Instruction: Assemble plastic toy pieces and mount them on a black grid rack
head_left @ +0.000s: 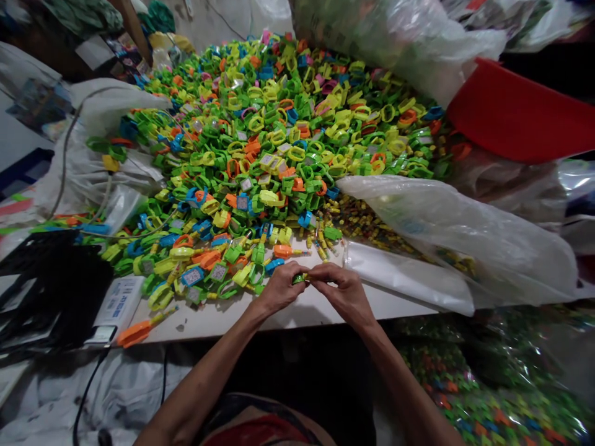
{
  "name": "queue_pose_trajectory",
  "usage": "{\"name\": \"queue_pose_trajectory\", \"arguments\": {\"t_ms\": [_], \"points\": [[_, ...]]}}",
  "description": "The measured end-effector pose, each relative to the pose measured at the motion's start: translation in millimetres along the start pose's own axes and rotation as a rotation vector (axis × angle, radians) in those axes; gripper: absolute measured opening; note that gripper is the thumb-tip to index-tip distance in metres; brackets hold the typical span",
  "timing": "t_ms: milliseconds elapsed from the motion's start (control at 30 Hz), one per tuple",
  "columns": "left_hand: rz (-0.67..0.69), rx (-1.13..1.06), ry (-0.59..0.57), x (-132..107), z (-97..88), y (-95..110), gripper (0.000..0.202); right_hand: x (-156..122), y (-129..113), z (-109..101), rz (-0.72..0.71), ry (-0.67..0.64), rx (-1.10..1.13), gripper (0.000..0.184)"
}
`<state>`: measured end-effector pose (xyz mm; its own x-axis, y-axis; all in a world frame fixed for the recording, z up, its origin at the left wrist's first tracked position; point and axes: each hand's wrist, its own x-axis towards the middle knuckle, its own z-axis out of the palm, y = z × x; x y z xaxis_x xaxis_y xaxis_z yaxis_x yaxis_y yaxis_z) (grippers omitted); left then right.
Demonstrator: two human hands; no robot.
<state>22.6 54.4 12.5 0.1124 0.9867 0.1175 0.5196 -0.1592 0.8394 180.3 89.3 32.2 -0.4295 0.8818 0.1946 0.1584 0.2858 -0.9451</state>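
Green piece (298, 279) sits in the left fingers (292, 268).

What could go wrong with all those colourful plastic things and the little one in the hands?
The small green piece might slip, because the left hand has only a finger-and-thumb hold and the right hand is working close against it. The orange piece at the front edge of the table could get knocked off. The big heap might slide if bumped, since it's loosely piled.
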Motion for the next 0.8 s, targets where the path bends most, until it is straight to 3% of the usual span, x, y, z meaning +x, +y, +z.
{"name": "queue_pose_trajectory", "arguments": {"t_ms": [200,400,600,800], "points": [[0.008,0.01,-0.007,3.5,-2.0,3.7,0.032,-2.0,0.3,3.2,0.065,0.111,0.0,0.011],[0.002,0.026,-0.049,5.3,-1.8,2.5,0.034,-2.7,1.8,5.2,-0.027,0.1,-0.059,0.011],[-0.059,0.167,-0.18,5.1,-4.3,3.4,0.018,0.5,2.6,-2.4,-0.101,-0.103,-0.138,0.014],[0.017,0.418,-0.379,-2.5,-11.4,5.5,0.011,4.9,1.8,-14.3,0.118,-0.3,-0.045,0.01]]}}
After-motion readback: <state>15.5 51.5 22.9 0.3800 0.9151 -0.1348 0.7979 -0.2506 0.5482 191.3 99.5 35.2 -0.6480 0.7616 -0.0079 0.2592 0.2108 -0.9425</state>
